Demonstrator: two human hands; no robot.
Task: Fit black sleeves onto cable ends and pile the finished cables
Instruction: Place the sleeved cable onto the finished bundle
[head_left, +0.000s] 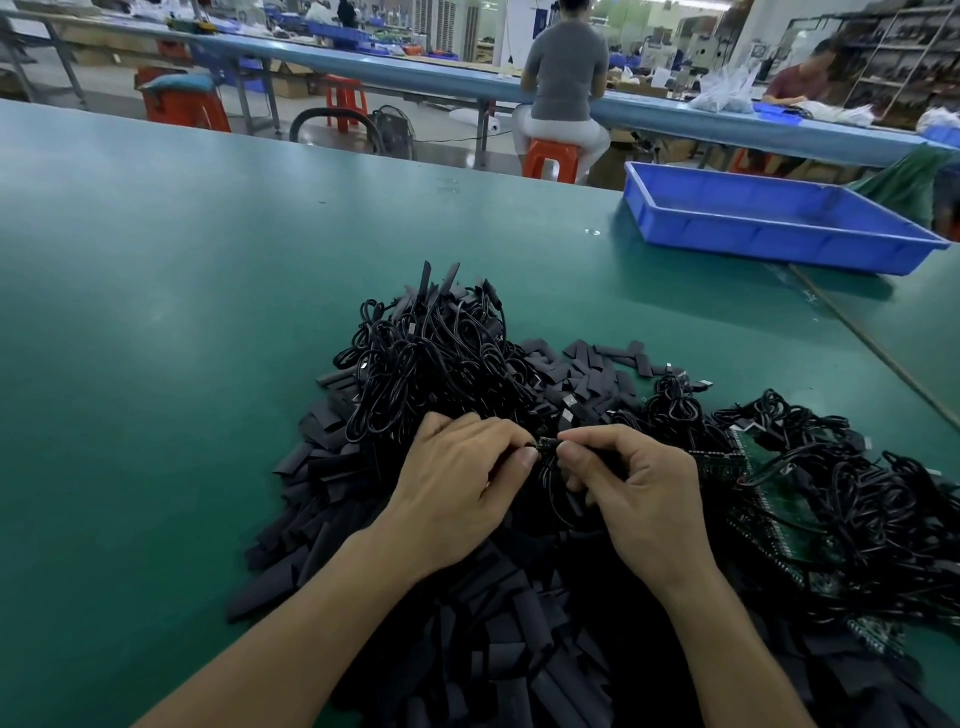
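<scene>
My left hand (457, 488) and my right hand (634, 493) meet over the middle of a big heap of flat black sleeves (332, 499). Between their fingertips sits a small cable end (545, 445); both hands pinch it, and its black cable loops down between them. A pile of coiled black cables with sleeves on their ends (431, 358) lies just beyond my hands. More tangled black cables (810, 483) lie to the right over green circuit boards (779, 499). Whether a sleeve is on the pinched end is hidden by my fingers.
The work lies on a green table (156, 312). A shallow blue tray (769, 223) stands at the back right. Beyond the table edge are orange stools, a long blue bench and a seated person (566, 78) facing away.
</scene>
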